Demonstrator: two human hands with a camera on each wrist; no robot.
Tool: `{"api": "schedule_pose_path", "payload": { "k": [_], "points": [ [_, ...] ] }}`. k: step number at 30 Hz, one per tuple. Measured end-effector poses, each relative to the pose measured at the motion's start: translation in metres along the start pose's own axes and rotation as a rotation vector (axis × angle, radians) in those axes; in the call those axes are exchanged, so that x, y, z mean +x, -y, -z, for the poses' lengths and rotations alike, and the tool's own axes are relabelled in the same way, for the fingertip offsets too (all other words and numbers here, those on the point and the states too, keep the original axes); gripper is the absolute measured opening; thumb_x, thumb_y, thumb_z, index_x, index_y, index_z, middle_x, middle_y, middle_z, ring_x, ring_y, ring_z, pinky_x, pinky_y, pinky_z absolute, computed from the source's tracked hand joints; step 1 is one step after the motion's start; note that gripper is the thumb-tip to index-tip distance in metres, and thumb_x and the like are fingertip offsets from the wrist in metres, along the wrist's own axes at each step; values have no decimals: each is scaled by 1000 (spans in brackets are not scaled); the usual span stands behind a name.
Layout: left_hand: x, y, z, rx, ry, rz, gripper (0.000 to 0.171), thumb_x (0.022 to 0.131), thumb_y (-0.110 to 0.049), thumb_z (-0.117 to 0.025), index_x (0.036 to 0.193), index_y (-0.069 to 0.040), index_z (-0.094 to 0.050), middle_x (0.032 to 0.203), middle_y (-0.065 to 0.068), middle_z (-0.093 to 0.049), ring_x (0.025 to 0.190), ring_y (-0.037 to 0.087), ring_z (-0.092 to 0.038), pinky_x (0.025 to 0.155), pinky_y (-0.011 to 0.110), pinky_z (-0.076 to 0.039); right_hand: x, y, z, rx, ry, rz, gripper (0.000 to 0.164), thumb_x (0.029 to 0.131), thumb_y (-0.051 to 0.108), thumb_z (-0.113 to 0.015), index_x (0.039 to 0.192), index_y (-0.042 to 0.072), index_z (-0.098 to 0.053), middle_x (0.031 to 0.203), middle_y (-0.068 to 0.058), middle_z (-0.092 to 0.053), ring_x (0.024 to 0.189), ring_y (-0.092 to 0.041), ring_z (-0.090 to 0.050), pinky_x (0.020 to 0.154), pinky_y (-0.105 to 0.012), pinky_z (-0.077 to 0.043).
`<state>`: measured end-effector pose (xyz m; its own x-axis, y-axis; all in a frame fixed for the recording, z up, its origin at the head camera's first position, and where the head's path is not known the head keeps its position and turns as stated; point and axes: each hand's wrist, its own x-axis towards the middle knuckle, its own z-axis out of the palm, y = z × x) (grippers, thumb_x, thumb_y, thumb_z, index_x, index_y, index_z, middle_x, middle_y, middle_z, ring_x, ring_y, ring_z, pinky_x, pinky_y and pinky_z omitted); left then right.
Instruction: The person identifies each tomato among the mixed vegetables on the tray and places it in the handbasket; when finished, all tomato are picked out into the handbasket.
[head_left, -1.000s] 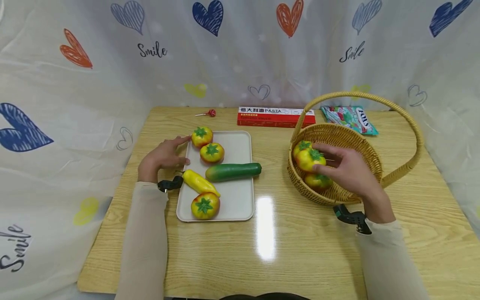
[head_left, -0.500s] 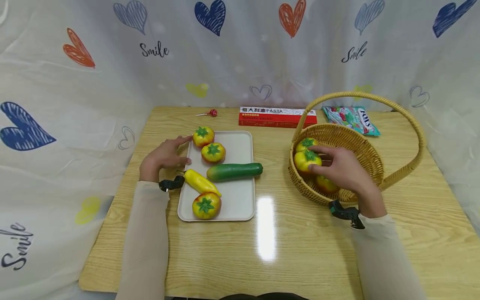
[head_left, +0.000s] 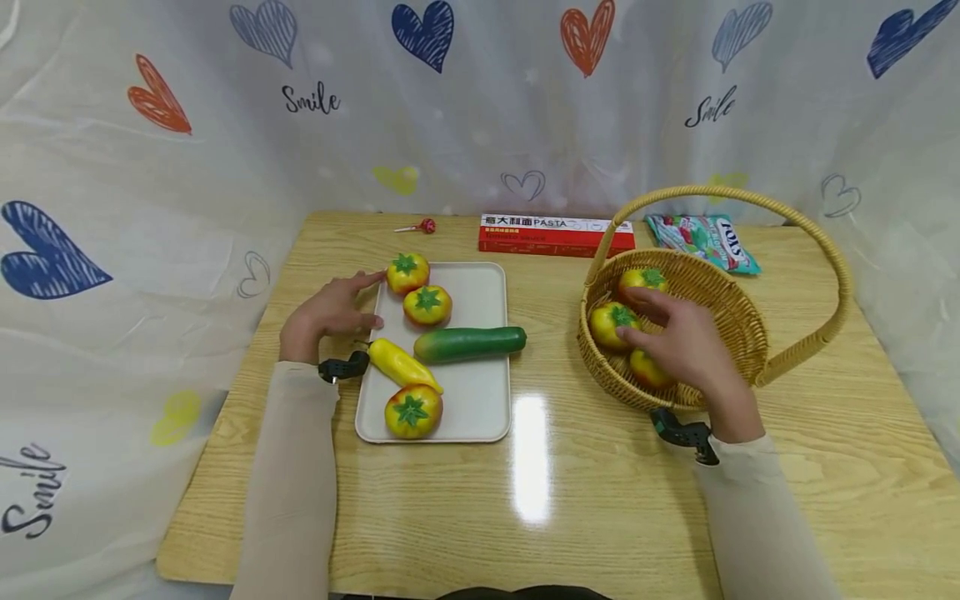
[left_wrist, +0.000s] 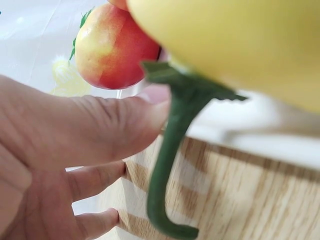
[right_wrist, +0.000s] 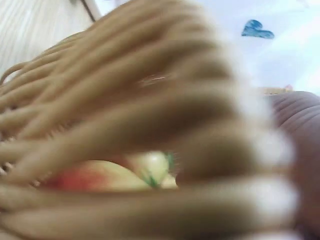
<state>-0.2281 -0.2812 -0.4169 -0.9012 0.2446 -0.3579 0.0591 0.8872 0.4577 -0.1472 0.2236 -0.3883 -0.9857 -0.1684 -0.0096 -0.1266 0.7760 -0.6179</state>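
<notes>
The surface (head_left: 622, 517) is showing glossy, pale wood grain, while the basket (head_left: 603, 377) is displaying rough, ribbed wicker. The tomato-like fruits (head_left: 427, 306) are looking like smooth, shiny plastic, with the green cucumber (head_left: 468, 344) and yellow pepper (head_left: 401, 364) appearing similarly smooth. The tray (head_left: 480, 408) is looking like smooth plastic. The packet (head_left: 703, 239) is resembling glossy, crinkled film; the box (head_left: 555, 242), printed card. The sleeves (head_left: 296, 475) are appearing as matt cloth.
</notes>
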Motion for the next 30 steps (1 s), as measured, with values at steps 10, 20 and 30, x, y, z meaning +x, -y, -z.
{"api": "schedule_pose_path", "payload": {
  "k": [10, 20, 30],
  "points": [
    [1, 2, 0, 14, 3, 3, 84, 92, -28, -73, 161, -25, -25, 166, 24, -15, 148, 60, -6, 115, 74, -16, 4, 35, -2, 141, -25, 220, 55, 87, 42, -77, 138, 24, -63, 135, -1, -66, 122, -27, -65, 103, -49, -52],
    [0, 4, 0, -2, 4, 9, 83, 92, -28, -73, 161, -26, -25, 166, 23, -14, 148, 60, -4, 116, 74, -14, 38, 97, -44, 371, 129, 390, 58, 83, 31, -84, 136, 22, -64, 136, 5, -65, 127, -21, -61, 111, -40, -47],
    [1, 3, 0, -7, 7, 22, 84, 93, -31, -73, 161, -30, -24, 167, 20, -14, 149, 57, -5, 116, 73, -15, 83, 143, -98, 559, 227, 482, 55, 83, 31, -83, 134, 19, -65, 133, 3, -67, 123, -11, -63, 107, -30, -50]
  ]
}}
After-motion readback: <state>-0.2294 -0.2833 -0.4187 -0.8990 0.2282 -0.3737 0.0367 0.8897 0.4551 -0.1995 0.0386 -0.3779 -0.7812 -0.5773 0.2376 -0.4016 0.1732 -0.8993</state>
